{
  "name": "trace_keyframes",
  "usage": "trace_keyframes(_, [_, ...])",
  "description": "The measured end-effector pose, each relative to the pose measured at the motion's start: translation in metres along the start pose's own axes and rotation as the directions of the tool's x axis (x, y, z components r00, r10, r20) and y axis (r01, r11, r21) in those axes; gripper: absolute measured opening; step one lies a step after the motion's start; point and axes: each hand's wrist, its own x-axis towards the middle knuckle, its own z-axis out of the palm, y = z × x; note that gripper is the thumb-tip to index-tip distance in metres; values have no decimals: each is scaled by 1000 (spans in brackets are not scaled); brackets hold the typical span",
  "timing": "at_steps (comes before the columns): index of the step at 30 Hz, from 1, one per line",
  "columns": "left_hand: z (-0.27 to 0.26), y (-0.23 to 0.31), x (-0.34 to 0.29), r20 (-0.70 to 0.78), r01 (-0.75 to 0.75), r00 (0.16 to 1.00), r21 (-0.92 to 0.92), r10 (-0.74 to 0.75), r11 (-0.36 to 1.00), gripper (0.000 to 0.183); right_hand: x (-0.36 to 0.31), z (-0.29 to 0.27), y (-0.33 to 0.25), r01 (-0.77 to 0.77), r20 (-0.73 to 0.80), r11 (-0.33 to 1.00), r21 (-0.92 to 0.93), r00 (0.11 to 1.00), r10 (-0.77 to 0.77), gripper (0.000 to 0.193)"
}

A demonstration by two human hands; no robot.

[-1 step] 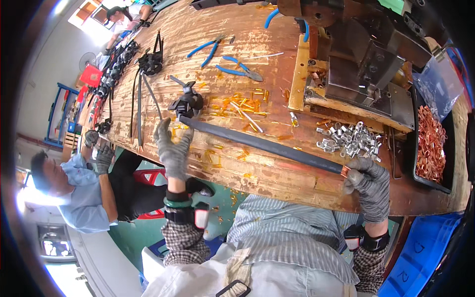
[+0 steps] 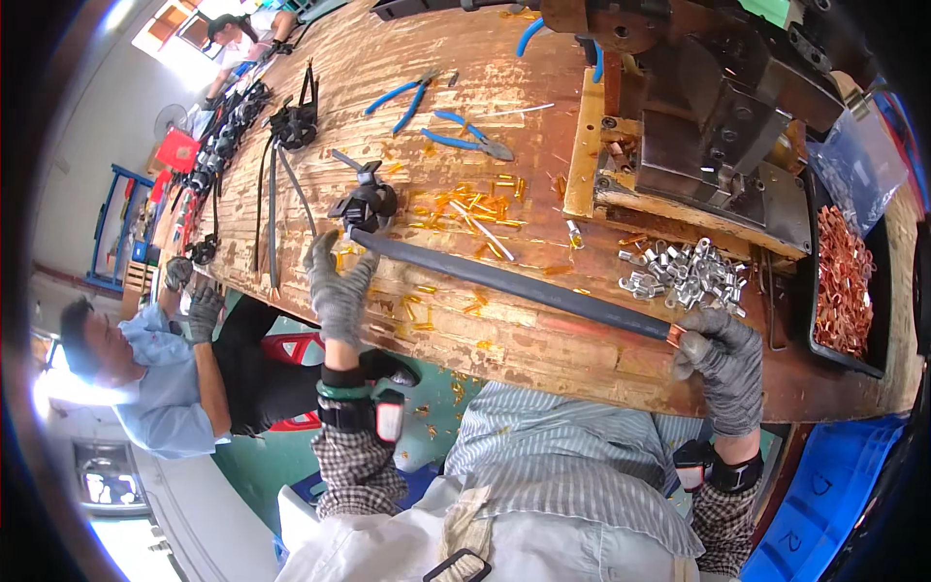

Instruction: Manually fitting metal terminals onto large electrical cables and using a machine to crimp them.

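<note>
A thick black cable [image 2: 514,283] lies slantwise over the near part of the table, running from a black clamp-like fitting [image 2: 367,202] on the left to my right hand [image 2: 722,361]. My right hand, in a grey glove, pinches the cable's bare copper end [image 2: 676,335] near the table's front edge. My left hand [image 2: 339,289], also gloved, is just below the fitting, its thumb and fingers spread apart with nothing seen between them. Its thumb is close to the cable; whether it touches cannot be made out.
A heavy metal press [image 2: 698,145] stands at the right, with a pile of silvery terminals [image 2: 684,272] before it. Beside it, a black tray [image 2: 844,357] holds copper pieces. Blue-handled pliers [image 2: 465,136] and yellow tube bits [image 2: 475,204] lie mid-table. A co-worker [image 2: 155,369] sits at left.
My left wrist has shifted very slightly to the left. The cable and my right hand look unmoved.
</note>
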Motion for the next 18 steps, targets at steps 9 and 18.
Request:
trace_keyframes(9, [34, -4, 50, 330, -21, 942, -134, 64, 991, 28, -3, 0, -3, -23, -51, 999, -42, 998, 20, 20])
trace_keyframes(18, [3, 68, 42, 140, 127, 988, -480, -67, 868, 47, -6, -19, 3, 89, -69, 986, 144, 994, -80, 21])
